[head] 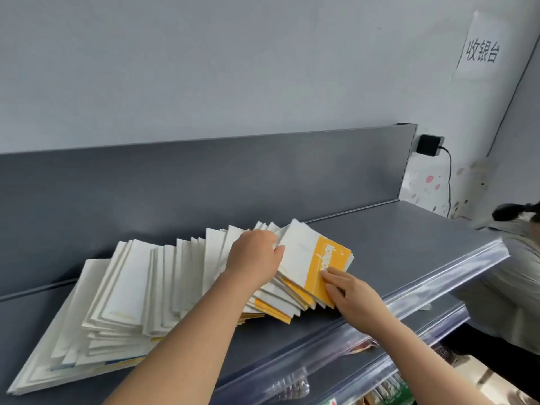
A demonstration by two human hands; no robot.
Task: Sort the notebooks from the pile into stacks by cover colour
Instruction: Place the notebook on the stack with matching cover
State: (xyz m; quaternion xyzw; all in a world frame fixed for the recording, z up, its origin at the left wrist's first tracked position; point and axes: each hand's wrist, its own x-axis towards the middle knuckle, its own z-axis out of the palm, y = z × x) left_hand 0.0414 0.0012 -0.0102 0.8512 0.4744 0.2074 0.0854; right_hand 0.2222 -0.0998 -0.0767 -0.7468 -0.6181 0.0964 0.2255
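A long fanned pile of notebooks (pixel 137 287) with white and yellow covers lies on the grey shelf (pixel 403 244). The rightmost notebook (pixel 309 258) shows a white cover with a yellow band and white lettering. My left hand (pixel 254 255) rests on top of the pile, its fingers curled over the upper left edge of that notebook. My right hand (pixel 350 290) presses its fingertips on the notebook's yellow lower corner. Both hands touch the same notebook, which lies tilted on the fan.
A grey back panel (pixel 204 176) rises behind the shelf. The shelf's front edge carries a clear plastic strip (pixel 423 290), with lower shelves of goods below. Another person (pixel 514 258) stands at the right. A black adapter (pixel 429 145) hangs on the wall.
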